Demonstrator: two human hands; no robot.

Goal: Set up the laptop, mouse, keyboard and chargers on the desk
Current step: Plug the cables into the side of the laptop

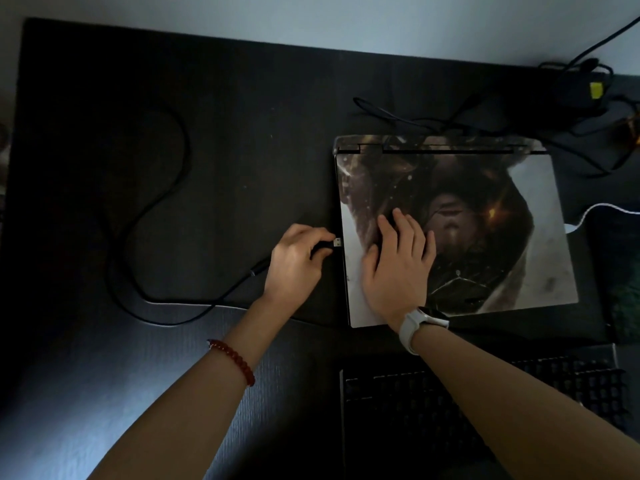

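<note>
Two bare forearms with no sleeves. The left wrist wears a bracelet (232, 361) of round, dark red beads. The right wrist wears a watch (424, 322) with a white band and a dark round face edged in white.

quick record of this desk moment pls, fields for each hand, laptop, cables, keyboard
left hand: pinches USB plug at the laptop's left edge
right hand: flat on the lid, fingers straight
laptop: closed, printed skin on lid
black cable: loops across desk to the plug
white cable: at laptop's right side
charger brick: far right corner
keyboard: near edge, under right forearm
</note>
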